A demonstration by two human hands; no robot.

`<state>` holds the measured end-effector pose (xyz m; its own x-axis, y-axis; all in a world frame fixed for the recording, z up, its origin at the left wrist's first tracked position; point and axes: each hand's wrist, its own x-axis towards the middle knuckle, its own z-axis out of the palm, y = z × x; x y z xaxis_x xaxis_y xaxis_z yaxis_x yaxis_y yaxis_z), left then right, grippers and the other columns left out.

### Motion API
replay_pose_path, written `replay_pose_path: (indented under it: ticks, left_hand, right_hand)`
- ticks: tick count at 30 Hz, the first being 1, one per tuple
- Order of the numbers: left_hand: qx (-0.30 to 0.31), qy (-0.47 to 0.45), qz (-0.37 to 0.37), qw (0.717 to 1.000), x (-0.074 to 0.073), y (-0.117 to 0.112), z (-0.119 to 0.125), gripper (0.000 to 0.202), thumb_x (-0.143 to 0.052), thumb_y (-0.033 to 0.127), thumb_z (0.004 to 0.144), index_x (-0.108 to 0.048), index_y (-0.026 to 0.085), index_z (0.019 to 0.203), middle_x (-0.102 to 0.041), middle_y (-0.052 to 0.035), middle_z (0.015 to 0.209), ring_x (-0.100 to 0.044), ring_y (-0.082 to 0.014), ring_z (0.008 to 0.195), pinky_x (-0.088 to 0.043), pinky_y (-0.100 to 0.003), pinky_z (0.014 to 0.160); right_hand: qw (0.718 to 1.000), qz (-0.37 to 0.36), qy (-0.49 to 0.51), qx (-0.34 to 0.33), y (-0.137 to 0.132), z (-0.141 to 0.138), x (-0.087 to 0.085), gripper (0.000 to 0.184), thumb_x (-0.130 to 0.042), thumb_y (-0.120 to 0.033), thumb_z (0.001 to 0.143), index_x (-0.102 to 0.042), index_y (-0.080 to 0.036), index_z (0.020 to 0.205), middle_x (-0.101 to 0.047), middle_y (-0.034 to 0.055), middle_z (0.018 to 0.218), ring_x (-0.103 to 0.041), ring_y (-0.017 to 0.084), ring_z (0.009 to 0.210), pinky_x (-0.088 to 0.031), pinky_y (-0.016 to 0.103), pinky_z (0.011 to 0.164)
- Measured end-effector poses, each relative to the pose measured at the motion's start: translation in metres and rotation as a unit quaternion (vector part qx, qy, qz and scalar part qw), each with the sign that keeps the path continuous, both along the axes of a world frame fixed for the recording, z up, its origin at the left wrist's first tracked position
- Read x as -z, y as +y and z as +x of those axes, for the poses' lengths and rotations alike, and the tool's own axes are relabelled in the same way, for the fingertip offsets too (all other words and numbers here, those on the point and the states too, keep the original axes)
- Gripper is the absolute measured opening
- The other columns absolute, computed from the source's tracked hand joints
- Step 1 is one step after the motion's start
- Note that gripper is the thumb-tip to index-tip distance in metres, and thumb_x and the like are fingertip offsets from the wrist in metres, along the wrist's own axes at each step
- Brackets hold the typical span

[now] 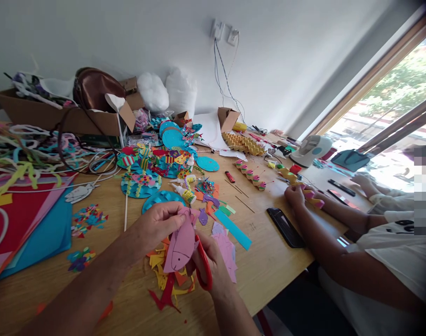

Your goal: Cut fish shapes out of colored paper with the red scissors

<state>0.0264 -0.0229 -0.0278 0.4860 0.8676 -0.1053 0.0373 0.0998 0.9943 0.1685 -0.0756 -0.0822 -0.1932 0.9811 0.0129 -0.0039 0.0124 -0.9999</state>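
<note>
Pink paper with an inked fish outline [182, 247] sits at the lower centre of the frame in the head view, its drawn eye towards the bottom. The left hand [163, 225] pinches the upper end between thumb and fingers, probably to steady the sheet and keep the line in sight. The right hand [215, 266] has its fingers wrapped around the handles of the red scissors [206, 273] at the paper's right edge, seemingly to suit the outline (the blades are mostly hidden). Yellow paper scraps [158, 267] lie below, where offcuts would naturally fall.
</note>
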Motion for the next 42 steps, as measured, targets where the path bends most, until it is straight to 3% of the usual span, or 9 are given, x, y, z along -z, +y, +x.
replay_pose_path:
  ticks: [10, 23, 29, 36, 39, 42]
  left_hand:
    - [0.003, 0.0, 0.022, 1.0, 0.005, 0.002, 0.0, 0.027, -0.055, 0.041, 0.074, -0.045, 0.02, 0.06, -0.037, 0.0064, 0.058, -0.033, -0.0098, 0.055, -0.029, -0.022, 0.05]
    - [0.005, 0.002, 0.002, 1.0, 0.004, 0.002, -0.001, 0.026, -0.056, 0.041, 0.072, -0.046, 0.02, 0.059, -0.042, 0.0055, 0.058, -0.037, -0.0105, 0.054, -0.033, -0.022, 0.052]
    - [0.006, 0.005, 0.007, 1.0, 0.002, 0.002, -0.002, 0.028, -0.056, 0.041, 0.071, -0.044, 0.02, 0.057, -0.038, 0.0064, 0.055, -0.033, -0.0091, 0.051, -0.03, -0.021, 0.049]
    - [0.044, 0.006, 0.005, 0.999, 0.003, 0.005, -0.008, 0.024, -0.053, 0.037, 0.077, -0.048, 0.019, 0.061, -0.044, 0.0056, 0.058, -0.038, -0.0098, 0.054, -0.033, -0.022, 0.053]
    - [0.066, 0.015, -0.009, 0.998, 0.001, 0.007, -0.01, 0.023, -0.055, 0.039, 0.076, -0.051, 0.019, 0.064, -0.047, 0.005, 0.059, -0.04, -0.0103, 0.054, -0.033, -0.022, 0.052]
    - [0.076, 0.042, -0.014, 0.996, -0.001, 0.007, -0.012, 0.024, -0.055, 0.038, 0.073, -0.047, 0.02, 0.06, -0.045, 0.0053, 0.057, -0.039, -0.0102, 0.052, -0.031, -0.022, 0.05]
  right_hand:
    - [1.0, 0.018, 0.025, 0.0, -0.002, -0.002, 0.006, 0.055, -0.049, -0.069, 0.082, -0.05, -0.017, 0.064, -0.044, -0.0045, 0.045, -0.038, 0.008, 0.039, -0.028, 0.018, 0.039]
    - [0.999, 0.019, 0.025, 0.008, -0.002, -0.001, 0.013, 0.055, -0.05, -0.07, 0.08, -0.048, -0.018, 0.065, -0.04, -0.0035, 0.053, -0.033, 0.008, 0.045, -0.022, 0.018, 0.038]
    - [1.0, 0.011, 0.016, 0.006, -0.001, -0.001, 0.01, 0.054, -0.05, -0.069, 0.081, -0.046, -0.019, 0.063, -0.038, -0.0041, 0.052, -0.031, 0.008, 0.045, -0.022, 0.018, 0.038]
    - [1.0, 0.02, 0.004, -0.011, -0.003, 0.001, 0.004, 0.052, -0.049, -0.066, 0.084, -0.044, -0.019, 0.062, -0.038, -0.0058, 0.047, -0.031, 0.007, 0.042, -0.021, 0.02, 0.04]
    - [1.0, 0.01, 0.006, -0.024, -0.004, 0.003, 0.0, 0.054, -0.049, -0.07, 0.081, -0.044, -0.02, 0.061, -0.038, -0.0065, 0.046, -0.03, 0.007, 0.04, -0.022, 0.02, 0.039]
    - [0.999, 0.017, -0.01, -0.038, -0.005, 0.006, -0.002, 0.051, -0.048, -0.064, 0.085, -0.042, -0.02, 0.06, -0.039, -0.0059, 0.047, -0.031, 0.008, 0.041, -0.023, 0.021, 0.04]
